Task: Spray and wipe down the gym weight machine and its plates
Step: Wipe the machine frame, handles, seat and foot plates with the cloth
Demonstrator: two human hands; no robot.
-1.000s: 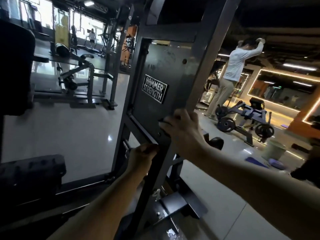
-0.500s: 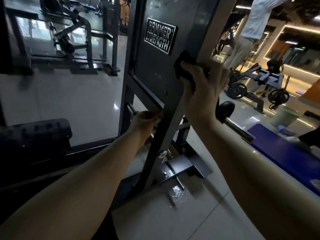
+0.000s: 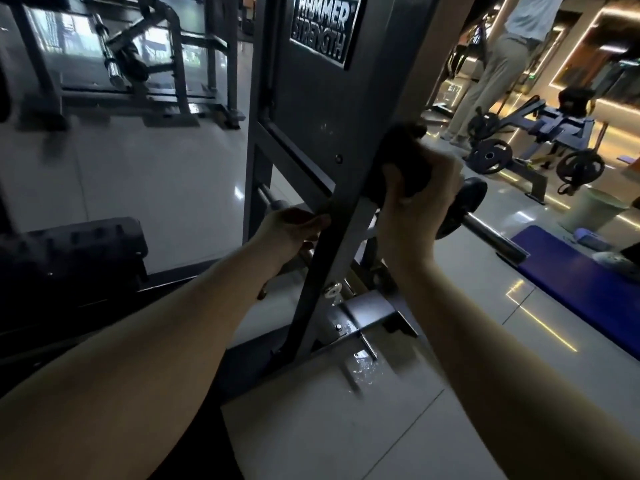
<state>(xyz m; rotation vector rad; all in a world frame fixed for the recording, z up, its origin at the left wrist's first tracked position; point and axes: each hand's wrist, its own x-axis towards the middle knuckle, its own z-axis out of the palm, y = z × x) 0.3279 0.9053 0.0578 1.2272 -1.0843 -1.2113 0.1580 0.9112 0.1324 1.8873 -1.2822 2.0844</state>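
The dark grey weight machine (image 3: pixel 311 109) rises in front of me, with a "Hammer Strength" badge (image 3: pixel 323 27) on its upright panel. My right hand (image 3: pixel 419 202) grips a dark cloth (image 3: pixel 398 164) and presses it against the slanted right post of the frame. My left hand (image 3: pixel 287 230) curls round the lower crossbar at the left side of that post. A bare weight peg (image 3: pixel 491 237) with a black stop disc sticks out to the right behind my right hand. No spray bottle is in view.
A black padded seat (image 3: pixel 69 251) sits low on the left. A blue mat (image 3: pixel 581 285) lies on the floor at right, a pale bucket (image 3: pixel 588 209) beyond it. A person (image 3: pixel 491 71) stands by a plate-loaded machine (image 3: pixel 540 133). Wet spots (image 3: pixel 363 368) mark the floor by the base.
My right hand with the cloth went up the slanted post, then came part of the way back down it. My left hand stayed on the crossbar. The camera tilted downward.
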